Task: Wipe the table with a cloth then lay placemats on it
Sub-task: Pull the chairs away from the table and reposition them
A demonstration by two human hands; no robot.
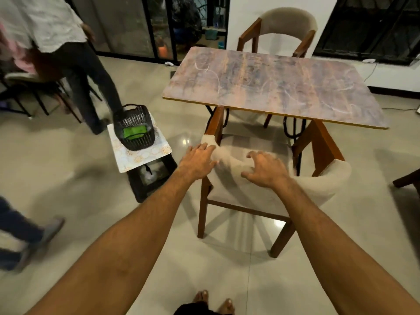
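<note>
The person stands with both arms reaching forward and down, bare past the elbow. The left arm [127, 235] runs nearly straight. The left hand [197, 161] lies palm down, fingers straight and close together, their tips on the end of a chair back [229, 171]. The right arm [329, 235] comes in from the other side, angled inward. The right hand [264, 170] is palm down too, fingers spread and bent like a claw, thumb held apart; whether it touches the chair back I cannot tell. The hands are near each other but apart. Two bare feet [202, 297] show below, side by side.
</note>
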